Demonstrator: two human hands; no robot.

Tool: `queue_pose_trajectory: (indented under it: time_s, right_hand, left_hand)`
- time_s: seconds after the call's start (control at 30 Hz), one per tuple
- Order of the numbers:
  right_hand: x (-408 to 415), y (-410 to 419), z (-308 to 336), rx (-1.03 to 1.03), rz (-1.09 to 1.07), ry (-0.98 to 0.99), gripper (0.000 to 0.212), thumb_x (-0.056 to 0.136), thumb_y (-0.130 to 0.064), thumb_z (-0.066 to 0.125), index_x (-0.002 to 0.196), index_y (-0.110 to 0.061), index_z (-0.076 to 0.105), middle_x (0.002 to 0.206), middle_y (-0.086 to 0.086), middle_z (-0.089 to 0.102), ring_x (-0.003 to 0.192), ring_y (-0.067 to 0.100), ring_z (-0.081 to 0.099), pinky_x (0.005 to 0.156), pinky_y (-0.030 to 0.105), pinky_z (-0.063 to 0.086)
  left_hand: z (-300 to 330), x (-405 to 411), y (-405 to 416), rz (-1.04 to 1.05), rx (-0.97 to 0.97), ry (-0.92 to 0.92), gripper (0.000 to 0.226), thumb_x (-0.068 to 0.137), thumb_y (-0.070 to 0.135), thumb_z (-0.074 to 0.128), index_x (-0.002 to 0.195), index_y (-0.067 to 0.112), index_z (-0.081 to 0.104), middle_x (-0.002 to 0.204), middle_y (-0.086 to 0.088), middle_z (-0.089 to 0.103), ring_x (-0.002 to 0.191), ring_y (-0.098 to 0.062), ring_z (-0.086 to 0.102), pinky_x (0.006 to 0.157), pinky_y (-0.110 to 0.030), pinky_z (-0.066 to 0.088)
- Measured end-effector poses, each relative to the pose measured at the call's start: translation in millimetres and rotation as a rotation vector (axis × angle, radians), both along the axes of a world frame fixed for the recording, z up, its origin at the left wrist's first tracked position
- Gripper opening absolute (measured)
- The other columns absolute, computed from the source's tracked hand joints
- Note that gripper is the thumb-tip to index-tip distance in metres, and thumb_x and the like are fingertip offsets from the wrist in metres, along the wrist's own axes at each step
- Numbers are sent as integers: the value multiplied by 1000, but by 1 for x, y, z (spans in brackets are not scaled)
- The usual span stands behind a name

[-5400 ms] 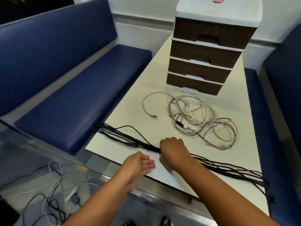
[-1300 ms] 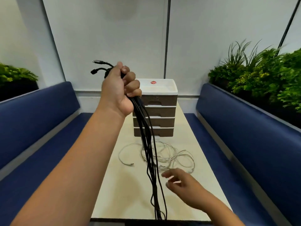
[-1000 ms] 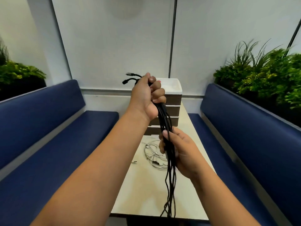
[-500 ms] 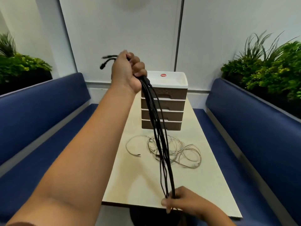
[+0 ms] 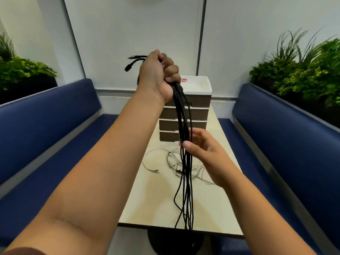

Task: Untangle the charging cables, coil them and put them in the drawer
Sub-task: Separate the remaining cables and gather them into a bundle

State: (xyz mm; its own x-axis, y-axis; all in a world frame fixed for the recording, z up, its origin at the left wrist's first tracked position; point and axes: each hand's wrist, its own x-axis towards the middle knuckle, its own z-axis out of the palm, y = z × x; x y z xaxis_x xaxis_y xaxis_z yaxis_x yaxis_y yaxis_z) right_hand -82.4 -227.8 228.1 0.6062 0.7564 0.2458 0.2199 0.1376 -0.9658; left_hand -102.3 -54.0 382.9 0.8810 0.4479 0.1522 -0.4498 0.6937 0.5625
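Left hand (image 5: pixel 158 78) grips black cables (image 5: pixel 184 162); four drawers (image 5: pixel 195 115).

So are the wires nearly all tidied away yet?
Not yet. The bunch of black cables hangs straightened from the left hand, and the right hand pinches it lower down. The pale grey cables lie tangled on the table, and the brown drawers are shut.

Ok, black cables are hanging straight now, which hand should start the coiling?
Probably the right hand: its fingers already pinch the black cables mid-length, free to loop them. The left hand is busy gripping the plug ends up high as the anchor.
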Motion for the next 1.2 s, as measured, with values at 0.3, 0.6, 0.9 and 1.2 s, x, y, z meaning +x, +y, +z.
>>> queue_pose_trajectory:
  time_s: [0.3, 0.6, 0.9, 1.2]
  right_hand:
    - [5, -35, -104, -166, 100, 267, 35, 81, -35, 72, 69, -18, 43, 50, 4, 30, 41, 17, 29, 53, 30, 39]
    - [50, -116, -141, -629, 59, 193, 25, 92, -22, 66, 81, -11, 46, 54, 8, 48, 50, 23, 49, 65, 34, 38]
    - [114, -182, -137, -1016, 3, -98, 30, 89, -24, 68, 69, -13, 49, 53, -3, 44, 48, 15, 50, 53, 27, 39]
    - [157, -151, -169, -1139, -160, -423, 32, 89, -30, 67, 62, -20, 55, 53, -1, 51, 50, 13, 47, 51, 29, 30]
  left_hand:
    - [-10, -10, 40, 148, -41, 46, 37, 96, 18, 34, 60, 20, 38, 47, 9, 27, 34, -6, 17, 34, -18, 11]
    - [-93, -9, 65, 306, -145, 190, 31, 93, 13, 33, 63, 22, 34, 48, 9, 25, 35, -8, 18, 33, -20, 15]
    - [-195, -31, 73, 458, -367, 272, 40, 102, 30, 34, 63, 21, 40, 50, 10, 31, 36, -7, 19, 37, -19, 14]
    - [-279, -62, 91, 623, -454, 398, 32, 97, 22, 35, 65, 20, 36, 53, 8, 27, 38, -9, 19, 38, -20, 17]
